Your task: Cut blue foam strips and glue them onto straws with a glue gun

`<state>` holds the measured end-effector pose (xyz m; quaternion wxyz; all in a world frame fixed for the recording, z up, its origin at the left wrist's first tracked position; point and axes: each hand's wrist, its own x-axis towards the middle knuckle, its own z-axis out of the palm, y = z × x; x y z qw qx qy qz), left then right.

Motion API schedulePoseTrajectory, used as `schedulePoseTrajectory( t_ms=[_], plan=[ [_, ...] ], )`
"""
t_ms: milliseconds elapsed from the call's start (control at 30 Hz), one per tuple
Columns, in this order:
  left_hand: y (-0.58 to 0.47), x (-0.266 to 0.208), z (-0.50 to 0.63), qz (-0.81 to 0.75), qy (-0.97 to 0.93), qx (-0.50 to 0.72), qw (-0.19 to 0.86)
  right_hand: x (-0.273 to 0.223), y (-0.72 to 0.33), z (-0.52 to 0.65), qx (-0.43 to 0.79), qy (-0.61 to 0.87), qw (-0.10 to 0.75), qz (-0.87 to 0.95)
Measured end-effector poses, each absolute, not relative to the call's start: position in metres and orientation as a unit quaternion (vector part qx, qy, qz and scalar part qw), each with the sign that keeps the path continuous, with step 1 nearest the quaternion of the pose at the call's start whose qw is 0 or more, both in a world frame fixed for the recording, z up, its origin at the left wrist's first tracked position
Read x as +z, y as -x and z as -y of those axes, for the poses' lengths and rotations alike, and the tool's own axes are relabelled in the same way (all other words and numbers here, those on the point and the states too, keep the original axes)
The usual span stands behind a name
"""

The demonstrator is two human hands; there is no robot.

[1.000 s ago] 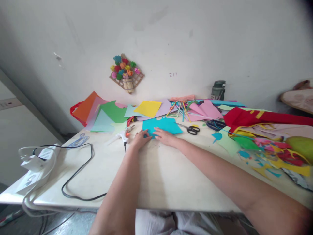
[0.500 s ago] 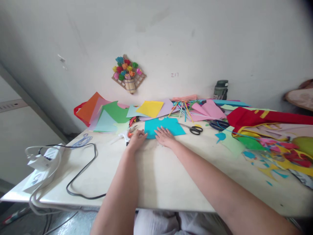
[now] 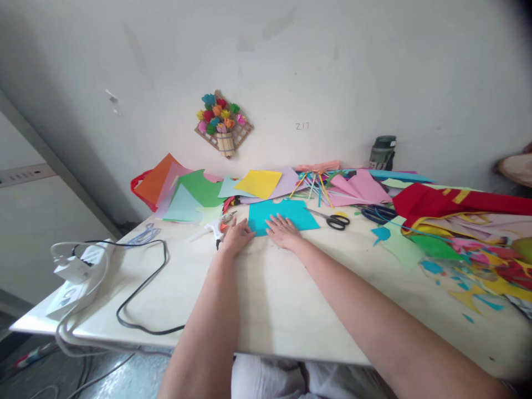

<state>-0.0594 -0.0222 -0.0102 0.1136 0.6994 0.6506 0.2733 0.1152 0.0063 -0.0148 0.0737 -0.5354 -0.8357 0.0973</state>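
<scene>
A blue sheet of paper [image 3: 258, 211] with a small notch in its top edge lies flat on the table. My right hand [image 3: 284, 231] rests on its lower part, palm down, fingers spread. At the sheet's lower left corner is my left hand [image 3: 238, 237], with fingers apart and the thumb side touching the paper. A white and orange glue gun [image 3: 216, 227] lies just left of that hand, partly hidden by it. Black-handled scissors [image 3: 336, 221] lie beside the sheet's right edge, their tips close to the paper.
Coloured paper sheets [image 3: 199, 188] and thin paper strips [image 3: 318, 185] line the back. A bottle [image 3: 383, 152] stands by the wall. Red cloth-like material [image 3: 449, 202] and paper scraps [image 3: 469, 277] cover the right side. At left are a power strip [image 3: 68, 293] and a black cable [image 3: 143, 285].
The view has shifted slightly, so everything sits a little further right. Both hands stay in nearly the same place at the blue paper.
</scene>
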Motion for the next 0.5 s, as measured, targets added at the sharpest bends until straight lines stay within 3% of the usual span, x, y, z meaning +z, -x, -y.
schedulePoseTrajectory(
  t_ms=[500],
  plan=[
    [0.0528, -0.0037, 0.0219, -0.718, -0.668, 0.179, 0.085, -0.0173, -0.1123, -0.0086, 0.094, 0.547, 0.067, 0.829]
  ],
)
